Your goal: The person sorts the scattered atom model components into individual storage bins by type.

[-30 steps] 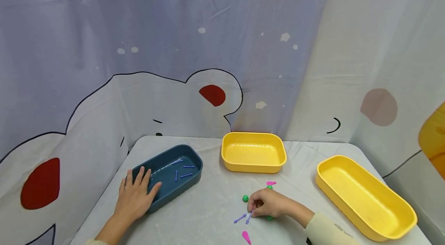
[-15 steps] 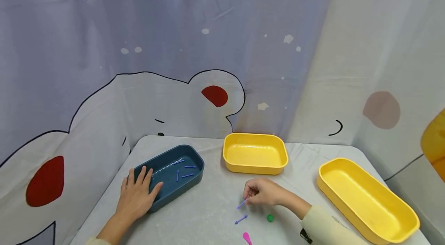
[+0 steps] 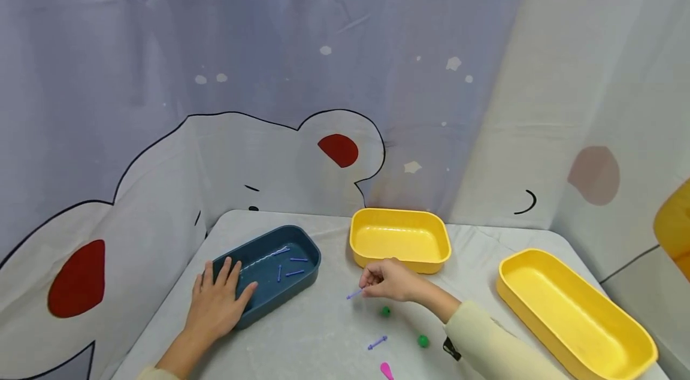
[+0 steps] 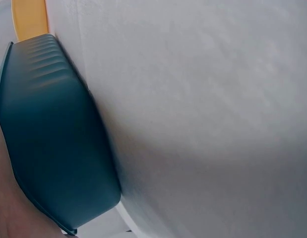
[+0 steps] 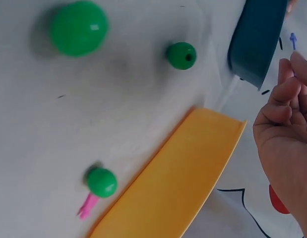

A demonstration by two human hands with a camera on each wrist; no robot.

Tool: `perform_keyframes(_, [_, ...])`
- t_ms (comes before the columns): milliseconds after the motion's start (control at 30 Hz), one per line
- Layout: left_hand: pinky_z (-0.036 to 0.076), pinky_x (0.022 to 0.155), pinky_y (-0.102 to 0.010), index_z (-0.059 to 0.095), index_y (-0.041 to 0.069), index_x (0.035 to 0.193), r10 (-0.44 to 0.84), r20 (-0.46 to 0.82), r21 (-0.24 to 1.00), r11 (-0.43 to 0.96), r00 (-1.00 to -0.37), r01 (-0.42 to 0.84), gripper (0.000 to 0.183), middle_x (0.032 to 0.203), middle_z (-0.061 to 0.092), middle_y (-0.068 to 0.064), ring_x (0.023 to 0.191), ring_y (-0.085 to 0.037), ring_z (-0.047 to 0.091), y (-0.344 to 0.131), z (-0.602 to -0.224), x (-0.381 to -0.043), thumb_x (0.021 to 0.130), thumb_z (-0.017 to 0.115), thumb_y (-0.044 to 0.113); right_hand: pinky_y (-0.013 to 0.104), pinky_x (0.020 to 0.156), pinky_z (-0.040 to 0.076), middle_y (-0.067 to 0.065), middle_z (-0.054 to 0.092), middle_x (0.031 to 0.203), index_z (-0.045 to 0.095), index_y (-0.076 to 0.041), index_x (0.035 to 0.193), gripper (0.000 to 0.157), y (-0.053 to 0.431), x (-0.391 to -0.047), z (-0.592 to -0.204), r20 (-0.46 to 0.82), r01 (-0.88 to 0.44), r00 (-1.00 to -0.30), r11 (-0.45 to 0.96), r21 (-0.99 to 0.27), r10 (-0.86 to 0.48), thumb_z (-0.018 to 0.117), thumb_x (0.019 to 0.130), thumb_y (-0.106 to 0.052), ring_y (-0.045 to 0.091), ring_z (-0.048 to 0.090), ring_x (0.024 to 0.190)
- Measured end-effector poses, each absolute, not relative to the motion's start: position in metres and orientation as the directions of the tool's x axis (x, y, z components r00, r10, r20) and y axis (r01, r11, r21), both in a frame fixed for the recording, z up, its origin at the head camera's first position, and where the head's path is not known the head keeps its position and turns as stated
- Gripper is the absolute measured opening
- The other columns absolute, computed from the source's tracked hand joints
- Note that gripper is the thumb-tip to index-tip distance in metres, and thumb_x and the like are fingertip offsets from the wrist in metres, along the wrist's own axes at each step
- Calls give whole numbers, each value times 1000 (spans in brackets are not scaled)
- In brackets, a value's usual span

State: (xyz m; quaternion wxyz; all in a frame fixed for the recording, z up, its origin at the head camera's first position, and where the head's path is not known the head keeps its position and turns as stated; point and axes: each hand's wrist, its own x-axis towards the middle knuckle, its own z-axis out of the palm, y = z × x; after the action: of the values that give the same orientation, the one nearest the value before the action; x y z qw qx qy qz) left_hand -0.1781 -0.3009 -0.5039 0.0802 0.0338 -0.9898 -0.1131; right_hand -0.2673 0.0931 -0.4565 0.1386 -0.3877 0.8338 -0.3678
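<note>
My right hand (image 3: 396, 281) pinches a small purple plastic stick (image 3: 353, 294) with knobbed ends, held over the table in front of the middle yellow tray. In the right wrist view the tip of this stick (image 5: 293, 38) pokes out past thumb and fingers. My left hand (image 3: 215, 305) rests with spread fingers over the near-left end of a dark blue tray (image 3: 256, 278). Several similar purple sticks (image 3: 299, 259) lie inside that tray. Another purple stick (image 3: 377, 343) lies on the white cloth, nearer to me than the right hand.
Green beads (image 3: 386, 311) and a pink piece (image 3: 386, 370) lie on the cloth. Seen from the right wrist, another green bead (image 5: 101, 182) and a pink piece (image 5: 88, 205) lie beside a yellow tray. Yellow trays stand at the back (image 3: 399, 236) and right (image 3: 571, 314).
My right hand has lifted one purple stick from the cloth and carried it away from me and leftward, uncovering a green bead. The left hand stays on the blue tray.
</note>
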Motion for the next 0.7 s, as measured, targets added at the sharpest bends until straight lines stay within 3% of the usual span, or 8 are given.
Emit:
perform_keyframes(233, [5,115,-73,37,0,155,-84,162,233,971,-983,-44,83,161,26,-29,147,-60,7,-301,-505,-177,102,39,63,20,69,51,-12,65,79,71,-20,92,8,75,-275,-453,65,-534,-693,451,-715,-718,78,90,-18,4,55,72])
perform_keyframes(700, [7,115,-72,38,1,155,-85,167,226,973,-982,-46,81,161,27,-28,147,-59,6,-300,-503,-176,103,37,63,22,75,54,-9,69,85,72,-16,94,7,34,-287,-450,89,-490,-741,446,-749,-666,78,91,-18,12,60,79])
